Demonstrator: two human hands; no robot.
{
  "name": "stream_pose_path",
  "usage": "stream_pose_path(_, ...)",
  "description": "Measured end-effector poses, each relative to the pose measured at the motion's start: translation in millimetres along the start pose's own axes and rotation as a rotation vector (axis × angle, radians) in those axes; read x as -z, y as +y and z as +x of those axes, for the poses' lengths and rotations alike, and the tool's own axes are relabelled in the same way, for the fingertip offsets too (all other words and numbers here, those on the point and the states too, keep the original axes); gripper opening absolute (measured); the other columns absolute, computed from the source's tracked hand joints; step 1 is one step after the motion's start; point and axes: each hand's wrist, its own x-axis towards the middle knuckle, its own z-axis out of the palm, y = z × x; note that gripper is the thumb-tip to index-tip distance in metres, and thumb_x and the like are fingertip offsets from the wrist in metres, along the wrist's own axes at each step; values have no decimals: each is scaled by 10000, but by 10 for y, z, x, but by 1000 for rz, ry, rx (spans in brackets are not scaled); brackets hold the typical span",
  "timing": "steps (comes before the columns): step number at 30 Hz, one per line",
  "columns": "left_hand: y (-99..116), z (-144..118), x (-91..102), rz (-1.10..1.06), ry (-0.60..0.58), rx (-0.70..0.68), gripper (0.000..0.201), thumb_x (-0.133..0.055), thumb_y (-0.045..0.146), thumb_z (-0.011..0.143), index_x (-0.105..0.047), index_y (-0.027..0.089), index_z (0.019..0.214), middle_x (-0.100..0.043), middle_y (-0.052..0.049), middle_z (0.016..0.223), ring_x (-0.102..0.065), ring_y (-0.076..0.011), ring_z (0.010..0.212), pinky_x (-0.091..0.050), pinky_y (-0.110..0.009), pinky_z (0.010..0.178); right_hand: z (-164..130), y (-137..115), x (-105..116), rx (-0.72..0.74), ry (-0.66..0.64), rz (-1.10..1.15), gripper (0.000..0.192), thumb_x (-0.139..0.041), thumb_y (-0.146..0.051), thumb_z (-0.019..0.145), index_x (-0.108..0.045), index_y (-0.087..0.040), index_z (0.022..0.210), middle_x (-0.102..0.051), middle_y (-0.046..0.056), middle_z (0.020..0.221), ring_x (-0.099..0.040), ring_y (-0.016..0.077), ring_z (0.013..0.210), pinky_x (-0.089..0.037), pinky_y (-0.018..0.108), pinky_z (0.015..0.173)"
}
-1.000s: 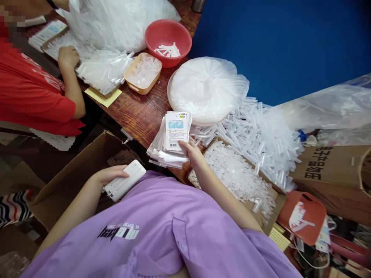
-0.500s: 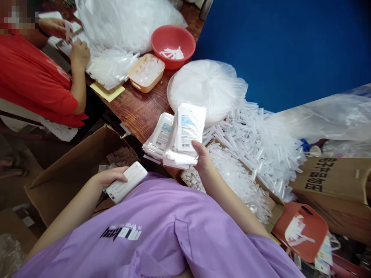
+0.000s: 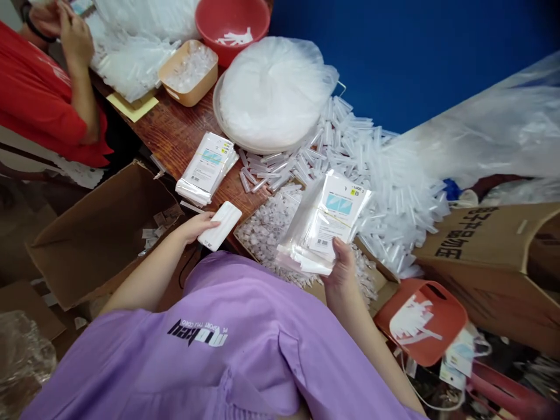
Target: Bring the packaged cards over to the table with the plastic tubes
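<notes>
My right hand (image 3: 340, 269) grips a banded bundle of clear printed packaging bags (image 3: 326, 221) and holds it above a cardboard tray of small clear plastic parts (image 3: 271, 224). My left hand (image 3: 192, 226) holds a white power bank (image 3: 220, 226) just off the near edge of the wooden table (image 3: 175, 131). A second stack of the same bags (image 3: 206, 167) lies on the table beside my left hand. A heap of clear plastic tubes (image 3: 376, 175) lies behind the bundle.
A bag-covered round tray (image 3: 271, 93), a beige tub (image 3: 189, 67) and a red bowl (image 3: 231, 23) stand at the back. A person in red (image 3: 44, 93) works at the left. An open cardboard box (image 3: 94, 233) sits below the table; an orange basket (image 3: 420, 321) and a brown carton (image 3: 490, 262) are at right.
My right hand lifted one bundle of bags off the table pile and carried it right, over the parts tray. The left hand moved the power bank up toward the table edge.
</notes>
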Motion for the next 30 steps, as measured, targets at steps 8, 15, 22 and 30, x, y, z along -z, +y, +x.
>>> stream_pose_path(8,217,472,-154,252,220,-203,369,-608,355,953,-575,149,1257,-606,-106,1237,-629,-229,1063,-557,-438,900,-298,170,306,-48,127,55,557,-765,-370,583,-675,-266,1123,-795,-12,914,-754,286,960,-624,441,869)
stream_pose_path(15,69,510,-354,458,491,-372,391,-621,348,942,-572,165,1284,-552,-117,1349,-559,-274,1212,-481,-520,1020,-342,240,322,-84,135,52,563,-760,-375,598,-665,-268,1143,-797,-15,891,-767,268,877,-636,420,831)
stream_pose_path(22,-124,200,-681,437,554,-556,617,-662,320,862,-478,71,1395,-188,-216,1625,-41,-328,1538,2,-513,1249,-296,280,310,-128,80,58,453,-758,-429,628,-690,-267,1046,-796,-1,896,-760,303,901,-628,472,830)
stream_pose_path(30,65,-156,-1220,172,-32,-413,676,-729,501,744,-552,175,1310,-588,-174,1361,-512,-336,1331,-373,-487,1149,-328,309,274,-100,-30,77,477,-802,-379,693,-649,-252,1127,-748,16,1113,-678,266,1104,-541,442,1006)
